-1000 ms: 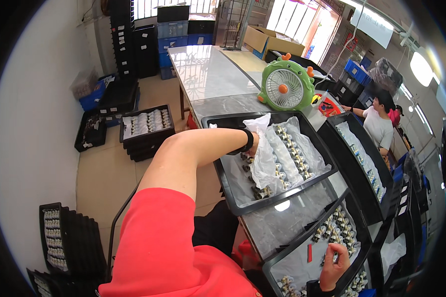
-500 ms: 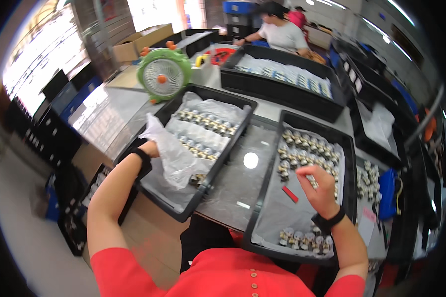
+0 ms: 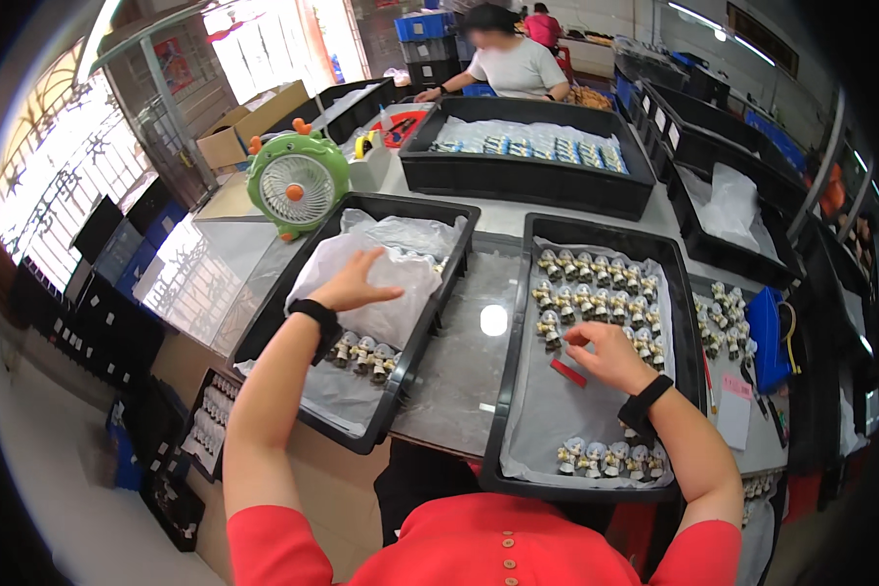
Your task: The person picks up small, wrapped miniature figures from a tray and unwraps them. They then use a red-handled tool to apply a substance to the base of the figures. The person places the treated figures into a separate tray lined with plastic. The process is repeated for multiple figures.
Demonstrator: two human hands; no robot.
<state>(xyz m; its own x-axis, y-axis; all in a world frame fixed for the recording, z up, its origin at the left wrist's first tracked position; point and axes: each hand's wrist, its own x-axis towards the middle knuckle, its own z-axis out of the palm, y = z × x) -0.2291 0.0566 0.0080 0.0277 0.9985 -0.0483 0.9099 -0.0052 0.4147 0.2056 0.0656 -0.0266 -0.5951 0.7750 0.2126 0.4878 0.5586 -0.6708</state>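
Over the left black tray (image 3: 423,363), my left hand (image 3: 350,285) is open, thumb and fingers spread above a crumpled white sheet of wrapping (image 3: 400,293). This sheet hides most of the small figurines (image 3: 361,354) in that tray; one row shows below it. My right hand (image 3: 610,356) is above the right black tray (image 3: 510,415), its fingers curled together beside rows of small pale-haired figurines (image 3: 596,303). Whatever it may hold is hidden. Just below its fingertips, a small red bar (image 3: 567,373) lies on the tray's white lining. Another row of figurines (image 3: 610,459) lies at the tray's near end.
A green animal-shaped fan (image 3: 298,186) stands behind the left tray. A large black tray (image 3: 527,176) of blue-and-white items is at the back, near a person in white (image 3: 518,68). On the right are loose figurines (image 3: 723,317), a blue pouch (image 3: 770,332) and stacked black trays (image 3: 737,239).
The white sheet now lies across the figurines in the left tray, and my left hand has let go of it and moved right. My right hand has shifted slightly left, near the red bar.
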